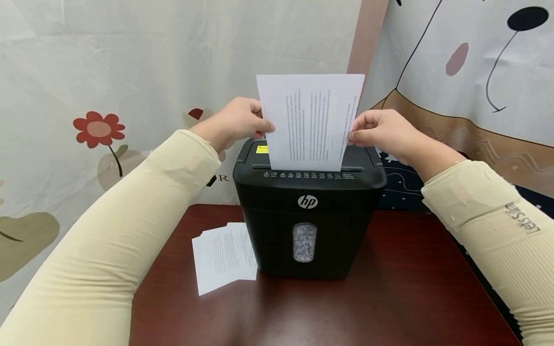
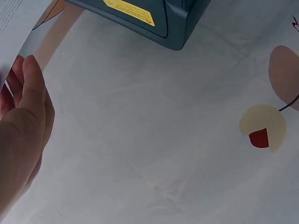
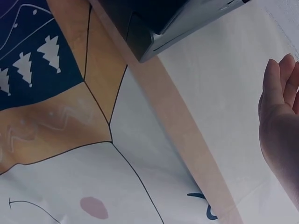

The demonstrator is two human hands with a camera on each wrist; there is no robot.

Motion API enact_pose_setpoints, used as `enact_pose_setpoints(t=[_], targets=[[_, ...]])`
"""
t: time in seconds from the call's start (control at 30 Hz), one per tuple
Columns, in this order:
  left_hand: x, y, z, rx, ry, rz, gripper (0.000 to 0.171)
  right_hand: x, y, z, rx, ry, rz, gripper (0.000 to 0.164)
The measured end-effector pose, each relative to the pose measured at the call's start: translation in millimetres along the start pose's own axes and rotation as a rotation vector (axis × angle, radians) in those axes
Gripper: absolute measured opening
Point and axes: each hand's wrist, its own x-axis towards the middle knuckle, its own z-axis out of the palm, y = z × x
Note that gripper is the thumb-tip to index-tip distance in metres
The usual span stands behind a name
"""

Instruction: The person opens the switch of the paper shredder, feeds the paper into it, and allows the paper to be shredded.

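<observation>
While cream sleeves (image 1: pixel 117 221) covered both forearms on the near side of the grip, the left hand (image 1: pixel 240 120) pinched the left edge of a printed sheet (image 1: pixel 318 122), its thumb on the near face and its fingers behind, parted by little more than the paper. Across from it, the right hand (image 1: pixel 387 132) held the opposite edge between thumb and curled fingers, a little lower than the left hand's hold (whether one page or several lay in the grip could not be told). The sheet stood nearly upright between the hands, its top edge above them both, its lower edge down at the slot of a black shredder (image 1: pixel 277 230). Below the left hand, a yellow label (image 1: pixel 262 149) showed on the shredder's top; lower than both hands, a clear window (image 1: pixel 305 242) in its front showed shredded bits. Loose printed pages (image 1: pixel 222 257) lay well below the left hand, beside the shredder, on a dark red table (image 1: pixel 303 312). Beyond the grip hung a pale cloth (image 1: pixel 173 57), with a red flower (image 1: pixel 98 129) to the left of the left hand.
</observation>
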Motion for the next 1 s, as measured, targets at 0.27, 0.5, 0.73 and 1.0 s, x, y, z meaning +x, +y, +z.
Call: enact_pose_setpoints(t=[0.27,0.5,0.73,1.0], targets=[[0.7,-2.4,1.7,0.035,-0.008,0.042,0.027,1.5,3.8,3.0,-0.021,-0.018,-0.019,0.015],[2.0,-1.5,2.6,0.076,0.0,0.047,0.026,-1.0,2.1,3.0,-0.036,-0.018,-0.013,0.018],[1.0,0.4,1.5,0.1,-0.015,0.018,0.026,-1.7,-0.1,2.7,-0.01,-0.023,-0.018,0.018],[2.9,-2.8,5.8,0.143,-0.024,0.028,0.026,-0.7,4.6,6.3,0.001,-0.026,-0.014,0.006]])
